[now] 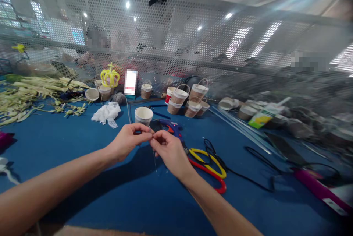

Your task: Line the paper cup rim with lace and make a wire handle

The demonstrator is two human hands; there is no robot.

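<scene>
Over the middle of the blue table, my left hand (134,137) and my right hand (167,148) meet fingertip to fingertip. Both are closed in a pinch on a thin grey strand of yarn (154,160), whose end dangles below the fingers. Just behind them stands an upright cup (143,115) with a white rim. A blue hot glue gun (174,127) lies beyond my right hand, partly hidden by it. Scissors (211,164) with one yellow and one red handle lie to the right. A ball of grey yarn (119,98) sits farther back.
Crumpled white tissue (106,113) lies left of the cup. Small brown-and-white baskets (179,97) and a lit phone (130,82) stand along the perforated screen (176,37). Clear glue sticks (242,129) and black cables (248,180) are at right, dried husks (33,92) at left.
</scene>
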